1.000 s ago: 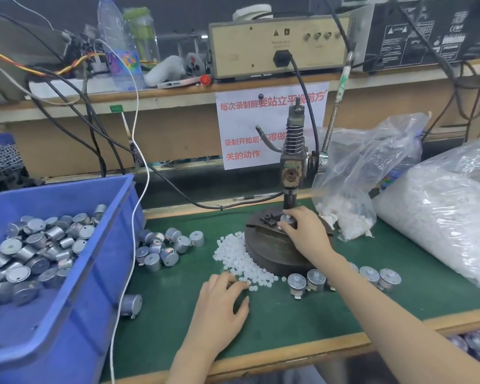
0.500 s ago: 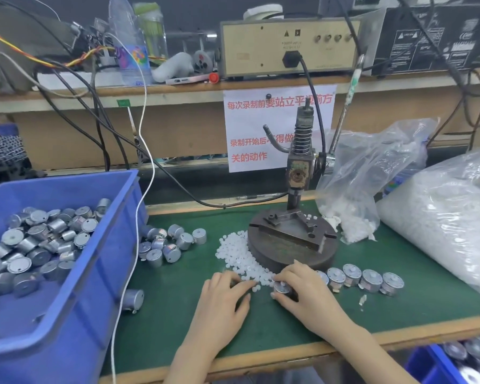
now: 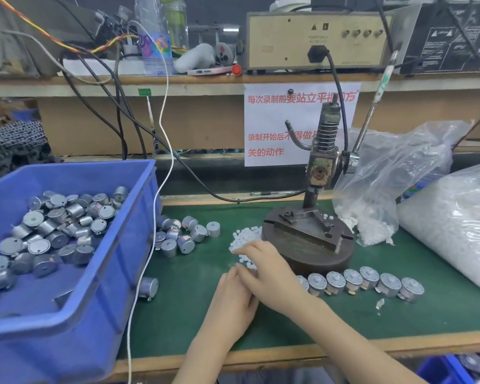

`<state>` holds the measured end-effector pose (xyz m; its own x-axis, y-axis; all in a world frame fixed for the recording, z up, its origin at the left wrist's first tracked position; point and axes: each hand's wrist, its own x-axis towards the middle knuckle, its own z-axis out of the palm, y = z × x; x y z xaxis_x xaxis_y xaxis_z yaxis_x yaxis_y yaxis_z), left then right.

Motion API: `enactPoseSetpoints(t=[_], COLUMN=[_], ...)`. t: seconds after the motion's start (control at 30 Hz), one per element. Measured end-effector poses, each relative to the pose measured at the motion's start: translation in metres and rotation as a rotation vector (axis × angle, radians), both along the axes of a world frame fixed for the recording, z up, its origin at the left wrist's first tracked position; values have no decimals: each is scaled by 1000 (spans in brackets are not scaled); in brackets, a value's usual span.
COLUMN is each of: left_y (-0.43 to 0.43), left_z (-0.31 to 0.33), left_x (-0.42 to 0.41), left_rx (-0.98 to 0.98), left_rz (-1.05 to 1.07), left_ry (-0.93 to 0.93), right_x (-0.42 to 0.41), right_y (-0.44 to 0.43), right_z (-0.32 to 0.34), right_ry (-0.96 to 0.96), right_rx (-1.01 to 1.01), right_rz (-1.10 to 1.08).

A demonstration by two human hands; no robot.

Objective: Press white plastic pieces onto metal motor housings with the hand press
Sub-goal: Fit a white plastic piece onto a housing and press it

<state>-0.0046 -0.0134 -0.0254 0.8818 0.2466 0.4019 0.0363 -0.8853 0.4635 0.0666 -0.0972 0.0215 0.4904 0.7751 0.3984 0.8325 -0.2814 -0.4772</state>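
Green mat [image 3: 191, 300]: white pcs [image 3: 245, 236] touching R grip [image 3: 263, 266], L grip [image 3: 232, 303] beside.

The right hand [image 3: 263, 270] is no longer up on the round base of the hand press [image 3: 308, 245], where it held a motor housing a second ago. That housing now stands at the left end of the row of housings [image 3: 352, 281], between the base and the mat's front edge. The right hand now lies further left, its fingers stretched onto the pile of white pieces [image 3: 245, 236] and crossing over the fingers of the left hand [image 3: 233, 303], which it now hides.
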Motion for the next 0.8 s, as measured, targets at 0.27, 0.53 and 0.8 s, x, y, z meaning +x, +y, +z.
enactPoseSetpoints(t=[0.27, 0.53, 0.8], left_y=[9, 17, 15], left_z=[-5, -5, 2], left_x=[4, 12, 7], left_rx=[-152, -312, -392], left_rz=[22, 49, 66], left_ry=[9, -75, -23], right_x=[15, 33, 36], right_y=[103, 135, 137], right_z=[-1, -13, -15], right_ry=[-54, -144, -233], right_rx=[-276, -380, -299], right_rz=[-38, 2, -72])
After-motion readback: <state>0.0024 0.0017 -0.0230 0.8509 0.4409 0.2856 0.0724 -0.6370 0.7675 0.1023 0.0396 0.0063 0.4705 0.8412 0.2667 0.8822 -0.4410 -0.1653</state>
